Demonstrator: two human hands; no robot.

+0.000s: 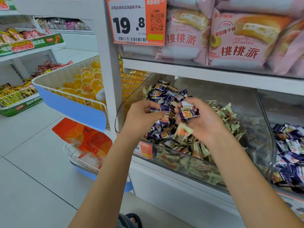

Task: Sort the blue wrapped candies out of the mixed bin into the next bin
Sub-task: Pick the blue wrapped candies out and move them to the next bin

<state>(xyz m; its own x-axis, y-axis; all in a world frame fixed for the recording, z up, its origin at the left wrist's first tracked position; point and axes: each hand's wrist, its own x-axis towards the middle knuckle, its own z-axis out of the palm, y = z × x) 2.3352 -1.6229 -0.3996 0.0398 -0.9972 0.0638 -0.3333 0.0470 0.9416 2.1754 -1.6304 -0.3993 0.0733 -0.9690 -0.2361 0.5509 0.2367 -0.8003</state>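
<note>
Head view shows gathering underway: left hand point(144, 116) pinches one blue candy point(162, 108), right hand point(199, 120) cups several, which next go to the next bin point(269, 145) at three o'clock.

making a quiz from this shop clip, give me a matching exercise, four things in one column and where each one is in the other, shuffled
Things:
1. blue candies
2. price tag
3. orange jelly cups
4. pink pie packs

Places:
A. wire basket left of the white post
B. shelf above the mixed bin
C. clipped on the upper shelf's left end
D. cupped in the right hand

Pairs: 1-D, 2-C, 3-A, 4-B
</note>
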